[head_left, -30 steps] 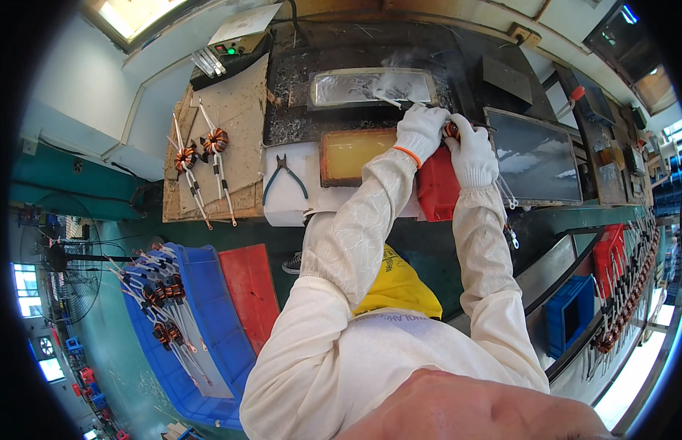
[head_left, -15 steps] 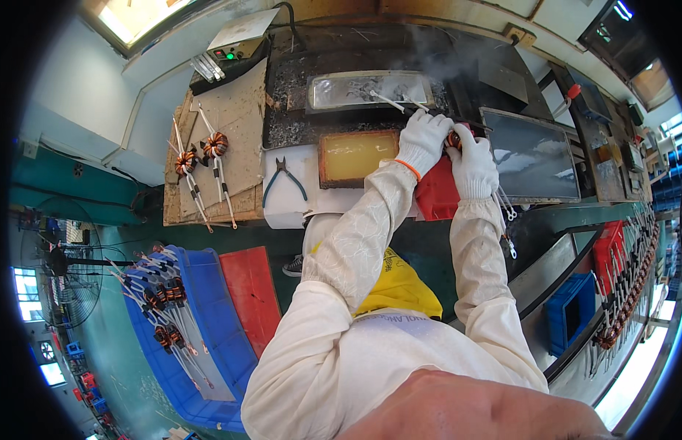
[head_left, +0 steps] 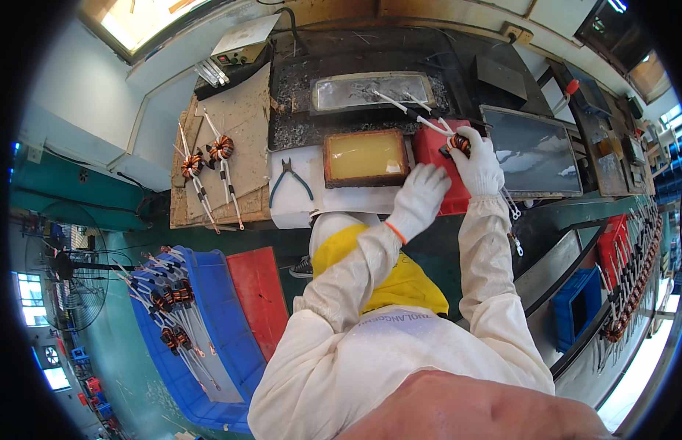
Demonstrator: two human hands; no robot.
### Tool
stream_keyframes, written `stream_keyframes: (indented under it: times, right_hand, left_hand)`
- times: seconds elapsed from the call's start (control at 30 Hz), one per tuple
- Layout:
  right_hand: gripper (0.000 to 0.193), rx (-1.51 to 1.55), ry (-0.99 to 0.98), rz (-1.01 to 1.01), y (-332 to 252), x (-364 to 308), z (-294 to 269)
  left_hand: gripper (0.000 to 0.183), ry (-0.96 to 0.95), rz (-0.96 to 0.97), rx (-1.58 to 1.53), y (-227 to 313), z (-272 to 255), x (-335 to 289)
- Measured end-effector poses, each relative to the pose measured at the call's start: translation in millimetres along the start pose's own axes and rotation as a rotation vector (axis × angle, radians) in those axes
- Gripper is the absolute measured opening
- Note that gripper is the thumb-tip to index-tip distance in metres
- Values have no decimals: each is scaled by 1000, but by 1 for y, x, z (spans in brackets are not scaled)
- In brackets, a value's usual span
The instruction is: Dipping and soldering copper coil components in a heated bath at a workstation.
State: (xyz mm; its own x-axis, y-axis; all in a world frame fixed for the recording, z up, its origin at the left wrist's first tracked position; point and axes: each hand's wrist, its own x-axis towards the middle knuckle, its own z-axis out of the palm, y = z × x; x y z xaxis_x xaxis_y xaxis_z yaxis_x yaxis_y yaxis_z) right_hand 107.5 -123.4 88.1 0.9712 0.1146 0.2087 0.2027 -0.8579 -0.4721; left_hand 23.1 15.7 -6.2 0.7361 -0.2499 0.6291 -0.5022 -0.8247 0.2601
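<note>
My right hand point(head_left: 479, 163), in a white glove, is closed around a copper-wound toroidal coil point(head_left: 460, 145) above a red box point(head_left: 432, 147). The coil's white-sleeved leads point(head_left: 394, 101) reach left and away, their tips at the shiny surface of a long metal solder pot point(head_left: 341, 94). Whether the tips dip below the surface I cannot tell. My left hand point(head_left: 420, 196), gloved with an orange band at the wrist, is apart from the coil, near the box's left front side. Its fingers are stretched out and hold nothing. Left of it lies a tray of yellowish material point(head_left: 364, 157).
Pliers point(head_left: 290, 183) lie on white paper. Two finished-looking coils point(head_left: 222, 148) rest on cardboard point(head_left: 245, 117) at the left. A blue bin point(head_left: 231, 323) holds several coils at lower left. A dark flat panel point(head_left: 531, 150) lies right; more coils line a rack point(head_left: 623, 293).
My left hand has let go around the coil and pulled back toward me. The right hand still holds the coil. Smoke over the solder pot has thinned.
</note>
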Motion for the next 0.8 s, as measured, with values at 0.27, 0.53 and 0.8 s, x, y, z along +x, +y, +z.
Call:
stream_keyframes:
  times: [0.27,0.53,0.8]
  right_hand:
    - [47,325,104,10,16,-16,-4]
    - [56,605,516,-52,44,-51,40]
    - [59,621,687,-65,58,-69,74]
  left_hand:
    - [56,-22,-21,-98,23,-3,-22]
    - [57,-31,-17,-113,22,-3,-21]
    - [56,-73,-26,-114,24,-8,-20]
